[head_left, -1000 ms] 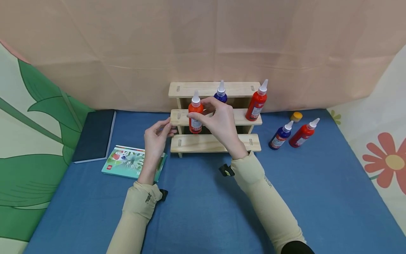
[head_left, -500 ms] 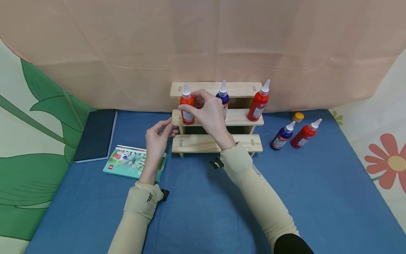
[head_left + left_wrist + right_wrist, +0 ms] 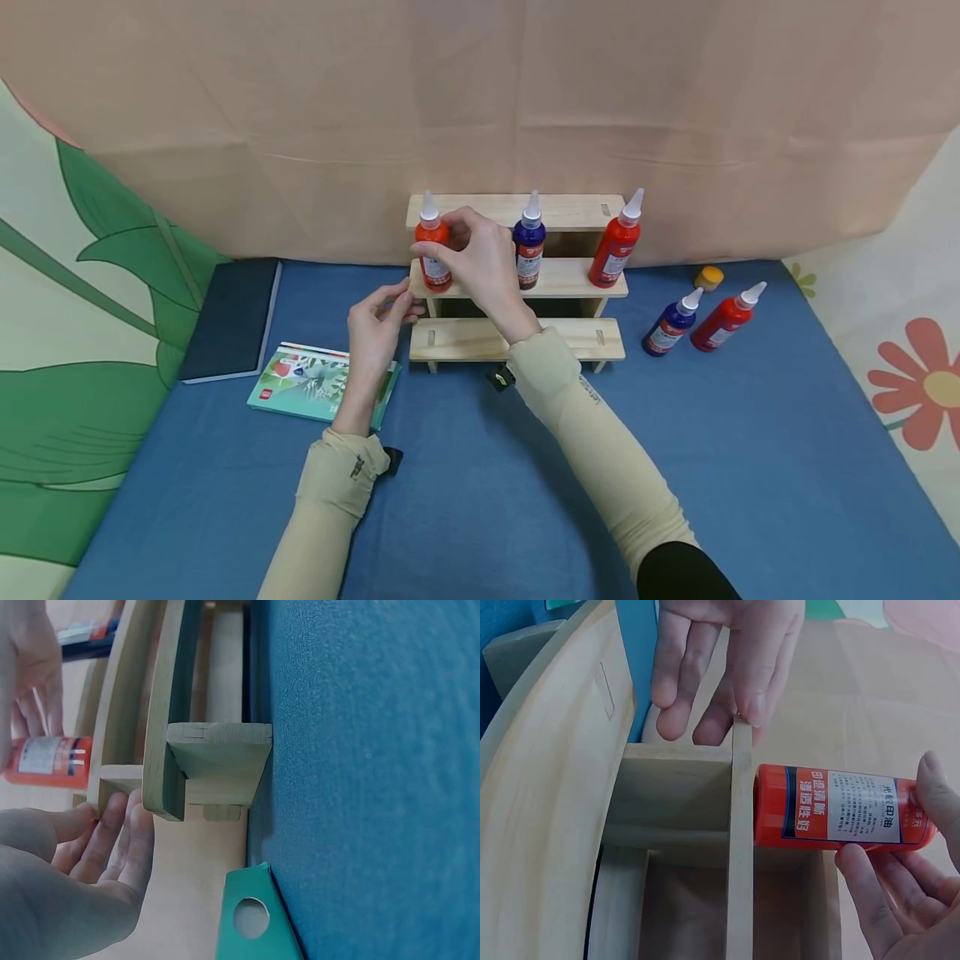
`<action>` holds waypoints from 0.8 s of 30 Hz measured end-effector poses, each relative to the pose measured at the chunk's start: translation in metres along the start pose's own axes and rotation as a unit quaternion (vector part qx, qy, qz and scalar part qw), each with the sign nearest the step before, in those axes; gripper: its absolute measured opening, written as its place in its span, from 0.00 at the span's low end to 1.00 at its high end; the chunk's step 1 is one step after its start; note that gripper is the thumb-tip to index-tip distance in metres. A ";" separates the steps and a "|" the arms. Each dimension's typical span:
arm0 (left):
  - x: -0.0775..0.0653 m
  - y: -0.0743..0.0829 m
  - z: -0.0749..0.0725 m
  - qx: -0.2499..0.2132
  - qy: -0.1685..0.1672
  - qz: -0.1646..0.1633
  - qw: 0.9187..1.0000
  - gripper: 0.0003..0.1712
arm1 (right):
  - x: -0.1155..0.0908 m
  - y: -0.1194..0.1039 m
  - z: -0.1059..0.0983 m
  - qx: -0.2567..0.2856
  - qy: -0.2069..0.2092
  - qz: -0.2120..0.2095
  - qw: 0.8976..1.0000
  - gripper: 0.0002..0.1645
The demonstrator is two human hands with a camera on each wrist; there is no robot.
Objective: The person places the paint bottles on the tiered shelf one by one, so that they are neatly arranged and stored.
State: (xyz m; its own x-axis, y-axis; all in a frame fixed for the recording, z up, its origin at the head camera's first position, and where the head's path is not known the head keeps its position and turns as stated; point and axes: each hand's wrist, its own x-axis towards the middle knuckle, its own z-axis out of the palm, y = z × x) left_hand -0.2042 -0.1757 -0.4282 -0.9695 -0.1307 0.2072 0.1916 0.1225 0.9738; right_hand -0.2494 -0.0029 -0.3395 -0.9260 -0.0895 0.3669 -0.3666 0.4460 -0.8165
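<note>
A small three-step wooden shelf stands at the back of the table. My right hand holds a red squeeze bottle with a white nozzle, upright at the left end of the middle step. In the right wrist view, thumb and fingers are around the upper part of this labelled bottle, its base right at the board. My left hand pinches the left end of the middle step between thumb and fingers. A blue bottle and another red bottle stand farther right on that step.
Right of the shelf, a blue bottle and a red bottle stand on the blue tablecloth, with a yellow cap behind. To the left lie a green picture book and a dark notebook.
My right hand has carried the red bottle leftward and up, from in front of the middle step to its left end. The left hand keeps its place at the shelf.
</note>
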 end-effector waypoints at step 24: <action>0.000 0.000 -0.001 0.011 -0.001 0.004 1.000 0.18 | -0.011 0.007 0.007 -0.023 -0.022 -0.011 0.999 0.35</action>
State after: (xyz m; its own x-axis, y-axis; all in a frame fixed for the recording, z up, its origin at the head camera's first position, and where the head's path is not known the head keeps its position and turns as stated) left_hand -0.2037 -0.1763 -0.4285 -0.9682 -0.1268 0.2156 0.1967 0.1460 0.9695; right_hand -0.2425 -0.0049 -0.3528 -0.9210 -0.1384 0.3641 -0.3836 0.4847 -0.7861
